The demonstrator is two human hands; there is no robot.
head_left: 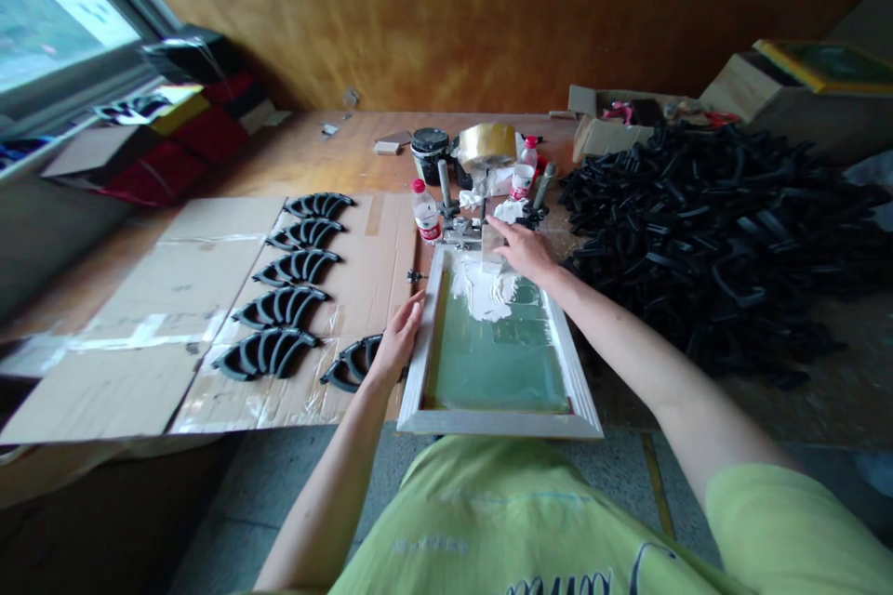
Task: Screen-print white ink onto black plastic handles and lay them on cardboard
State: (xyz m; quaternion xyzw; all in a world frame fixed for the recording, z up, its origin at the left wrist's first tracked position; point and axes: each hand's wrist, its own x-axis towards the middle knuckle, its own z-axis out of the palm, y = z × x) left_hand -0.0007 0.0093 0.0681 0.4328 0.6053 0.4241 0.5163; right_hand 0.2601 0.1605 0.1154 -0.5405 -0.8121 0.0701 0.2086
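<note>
A screen printing frame (586,421) with pale metal rails and green mesh lies in front of me. White ink (481,293) is smeared over the far part of its mesh. My left hand (399,335) is at the frame's left rail, fingers closed against its edge; the undersides of the fingers are hidden. At the far end, my right hand (525,251) grips a pale, flat squeegee (492,251) standing on the mesh by the ink. Beside my left forearm lie curved black plastic pieces (349,364), partly covered by the arm.
Rows of curved black pieces (269,353) lie on cardboard (157,297) to the left. A large black heap (726,242) covers the right side. Behind the frame's clamp (464,228) stand a red-capped bottle (425,212), a dark tub (429,152) and a tape roll (486,146).
</note>
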